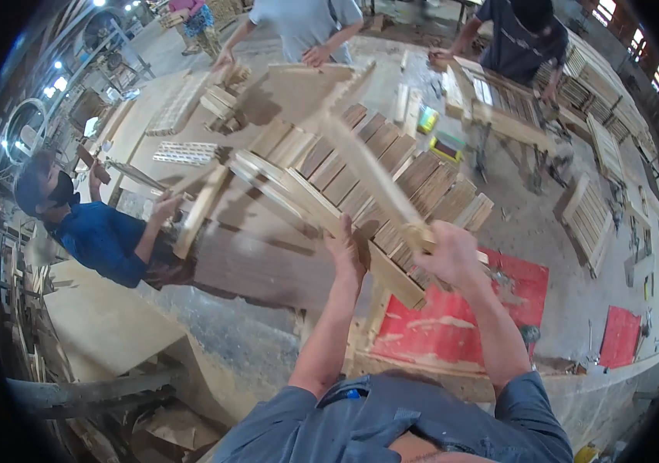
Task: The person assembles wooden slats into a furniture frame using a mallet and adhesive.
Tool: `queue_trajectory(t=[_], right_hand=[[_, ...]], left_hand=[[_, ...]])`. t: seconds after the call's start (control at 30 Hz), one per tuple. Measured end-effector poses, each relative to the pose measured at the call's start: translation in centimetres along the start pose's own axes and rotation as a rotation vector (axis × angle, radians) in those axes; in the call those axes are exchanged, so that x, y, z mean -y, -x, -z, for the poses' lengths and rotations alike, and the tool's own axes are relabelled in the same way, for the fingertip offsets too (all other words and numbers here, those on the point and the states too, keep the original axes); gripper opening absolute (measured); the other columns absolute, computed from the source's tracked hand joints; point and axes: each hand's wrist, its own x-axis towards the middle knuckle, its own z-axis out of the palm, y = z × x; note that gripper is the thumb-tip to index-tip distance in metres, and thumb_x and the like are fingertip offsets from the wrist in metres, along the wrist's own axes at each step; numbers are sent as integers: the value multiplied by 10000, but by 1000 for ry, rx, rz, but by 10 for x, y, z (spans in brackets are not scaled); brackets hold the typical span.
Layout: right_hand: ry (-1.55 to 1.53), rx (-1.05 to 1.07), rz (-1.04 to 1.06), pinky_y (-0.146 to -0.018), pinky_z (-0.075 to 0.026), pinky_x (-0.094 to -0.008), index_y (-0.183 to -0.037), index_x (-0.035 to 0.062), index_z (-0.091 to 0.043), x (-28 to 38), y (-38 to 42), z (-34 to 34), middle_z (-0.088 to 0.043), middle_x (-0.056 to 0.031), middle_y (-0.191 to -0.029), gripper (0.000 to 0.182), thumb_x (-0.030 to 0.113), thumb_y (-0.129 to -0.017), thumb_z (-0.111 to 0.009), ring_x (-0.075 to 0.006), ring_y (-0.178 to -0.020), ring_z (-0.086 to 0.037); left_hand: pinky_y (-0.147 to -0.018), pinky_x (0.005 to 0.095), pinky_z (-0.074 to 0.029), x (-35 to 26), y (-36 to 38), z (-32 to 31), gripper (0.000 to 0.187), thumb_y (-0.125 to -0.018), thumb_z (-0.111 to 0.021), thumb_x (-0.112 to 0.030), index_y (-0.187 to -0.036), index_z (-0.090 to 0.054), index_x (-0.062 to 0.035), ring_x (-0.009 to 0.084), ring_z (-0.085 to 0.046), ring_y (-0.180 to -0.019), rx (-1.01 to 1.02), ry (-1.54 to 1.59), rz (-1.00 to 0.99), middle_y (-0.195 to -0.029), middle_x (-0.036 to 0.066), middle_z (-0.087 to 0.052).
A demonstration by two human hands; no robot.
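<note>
My left hand (346, 251) grips a long pale wooden rail (310, 199) that runs along the near ends of several brown slats (360, 185). In my right hand (451, 253), the fingers are wrapped round the near end of a long wooden bar (368, 166), raised slanting over the slats and slightly blurred. The slats lie side by side in a row on the worktable. Below my right hand, the rail's near end (399, 278) reaches over a red sheet (461, 324).
A person in blue (102, 235) works at the left, and two people (299, 31) (526, 35) stand across the table. Slatted panels (588, 224), a yellow-green box (427, 118), stacked wood (221, 104) and a second red sheet (620, 337) lie around.
</note>
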Motion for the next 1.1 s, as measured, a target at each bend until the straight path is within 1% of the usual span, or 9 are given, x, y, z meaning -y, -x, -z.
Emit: queue_trajectory(t=[0.23,0.37,0.43,0.53,0.73,0.87,0.93,1.07,1.1], right_hand=[[64,123,326,-823,-545,-474,-895,0,-629,57,-210,-80,-694,-213,-969,419,348,-726,-788,-394,-950,-678],[31,217,278,-832,-544,-453,-934,-11,-658,58,-299,-88,-704,-224,-982,490,413,-742,-811,-367,-959,-684],[-253,-15,45,-773,-550,-433,-958,-18,-672,46,-324,-78,-707,-170,-887,521,447,-768,-812,-299,-835,-690],[-610,-122,-134,-687,-547,-395,-971,-17,-672,22,-311,-64,-659,-101,-768,518,444,-783,-816,-217,-709,-647],[-585,164,-326,-540,-505,-299,-934,24,-675,-39,-264,-121,-624,-27,-713,378,320,-778,-850,-118,-589,-590],[-744,232,-505,-479,-480,-265,-920,40,-665,-57,-246,-166,-615,-2,-706,279,234,-805,-829,-85,-529,-550],[-831,272,-482,-462,-468,-261,-921,38,-662,-48,-236,-187,-604,10,-701,211,179,-834,-792,-86,-518,-542],[-1052,238,-673,-437,-462,-275,-930,47,-660,-7,-193,-228,-606,2,-722,202,176,-847,-792,-99,-503,-540],[-1194,221,-733,-429,-460,-281,-952,53,-659,12,-180,-238,-604,-4,-727,215,183,-850,-797,-105,-494,-534]], left_hand=[[-798,380,-560,-74,-181,-62,647,-838,-861,-184,-1310,-461,6,225,-642,-922,-9,-140,-212,-1130,107,-625],[-848,384,-565,-85,-278,-94,725,-790,-865,-46,-1349,-415,55,245,-654,-974,-60,-30,-258,-1185,144,-625],[-874,395,-564,-86,-330,-108,762,-775,-863,-27,-1372,-398,64,260,-654,-1000,-13,12,-278,-1216,158,-621],[-976,417,-528,-67,-404,-129,867,-730,-874,-73,-1398,-350,103,304,-622,-1110,-206,-56,-264,-1286,227,-577],[-1077,466,-461,-35,-506,-151,964,-690,-902,-125,-1408,-319,145,339,-572,-1203,-411,-190,-177,-1331,262,-548],[-1001,488,-497,-32,-516,-107,779,-783,-849,-205,-1404,-437,18,258,-602,-1136,109,-128,86,-1296,195,-572],[-981,475,-499,-60,-514,-81,726,-823,-814,-251,-1425,-473,-30,250,-591,-1136,92,-376,256,-1270,157,-581],[-1069,490,-436,-189,-471,5,809,-858,-748,-447,-1451,-472,29,407,-540,-1281,191,-1067,-619,-1395,274,-548],[-1069,490,-436,-201,-481,32,809,-858,-748,-447,-1451,-472,29,407,-540,-1281,192,-1074,-609,-1395,274,-548]])
